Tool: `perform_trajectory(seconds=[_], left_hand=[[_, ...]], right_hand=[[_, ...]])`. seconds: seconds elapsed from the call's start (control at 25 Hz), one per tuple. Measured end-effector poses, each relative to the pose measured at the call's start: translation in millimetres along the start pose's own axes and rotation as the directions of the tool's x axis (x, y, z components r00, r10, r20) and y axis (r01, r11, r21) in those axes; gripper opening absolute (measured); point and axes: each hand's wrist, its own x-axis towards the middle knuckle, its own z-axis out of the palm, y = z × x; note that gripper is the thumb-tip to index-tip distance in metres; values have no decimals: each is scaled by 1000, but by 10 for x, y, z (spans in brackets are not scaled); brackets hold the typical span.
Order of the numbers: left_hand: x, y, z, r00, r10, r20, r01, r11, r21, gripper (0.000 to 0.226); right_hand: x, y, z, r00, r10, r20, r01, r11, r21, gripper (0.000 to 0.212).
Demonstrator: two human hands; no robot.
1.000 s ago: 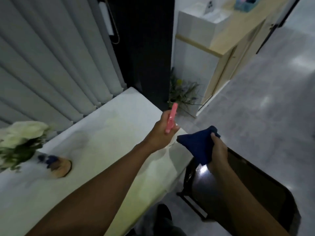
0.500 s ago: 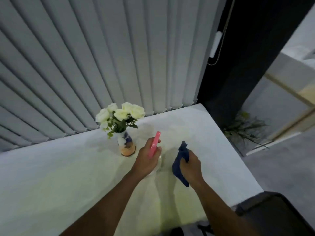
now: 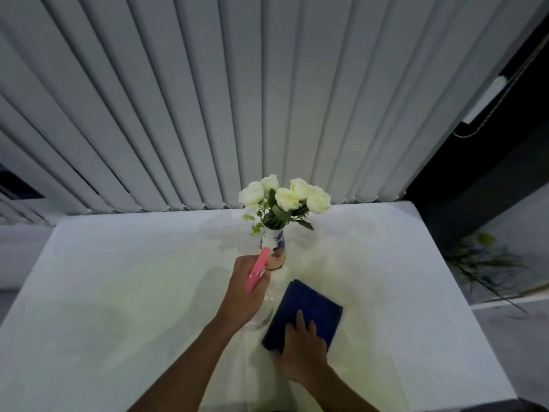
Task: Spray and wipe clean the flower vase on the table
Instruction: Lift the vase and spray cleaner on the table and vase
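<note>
A small white and blue flower vase (image 3: 274,245) with white roses (image 3: 285,194) stands near the back middle of the white table (image 3: 133,292). My left hand (image 3: 242,292) grips a clear spray bottle with a pink head (image 3: 257,270), its nozzle close to the vase's front. A folded dark blue cloth (image 3: 306,310) lies flat on the table to the right of the bottle. My right hand (image 3: 300,349) rests on the cloth's near end with fingers spread flat.
Grey vertical blinds (image 3: 237,99) hang right behind the table. A dark wall panel (image 3: 481,173) and a floor plant (image 3: 487,260) are at the right, past the table's right edge. Bare tabletop spreads to the left.
My view swung from the room to the table. Both hands moved toward the vase. The cloth went from bunched in my right hand to lying flat on the table.
</note>
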Motion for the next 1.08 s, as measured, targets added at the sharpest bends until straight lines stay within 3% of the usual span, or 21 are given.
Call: perform_trajectory(seconds=[0.12,0.24,0.36,0.56,0.72,0.84,0.96,1.08], left_hand=[[23,-64,-141,999,11,43,-10,1000,-23,18],[2,-163,-218,998,24,60,-23,1000,-14,10],[-27,-215,-274,997,26,71,-24,999,-23,8],[-122,-300,-356,997,28,70,-28,1000,-6,39],[-197,-389,-434,997,1,83,-1,1000,-1,41],[-223,-397,-508,998,15,65,-14,1000,-11,40],[-192,-337,-573,998,29,57,-26,999,-38,43],[-185,-233,-596,998,56,35,-54,997,-52,46]], right_hand=[[138,-79,-438,962,18,-272,66,953,297,44],[415,-214,-1033,894,69,-443,248,747,616,52],[685,-409,-1471,896,43,-441,347,552,758,64],[965,-496,-1604,937,59,-345,291,416,862,56],[990,-510,-1587,931,88,-354,292,402,868,52],[892,-565,-1719,898,77,-434,371,398,839,43],[720,-655,-2057,821,50,-568,484,467,740,51],[543,-744,-2450,731,17,-682,572,529,626,39]])
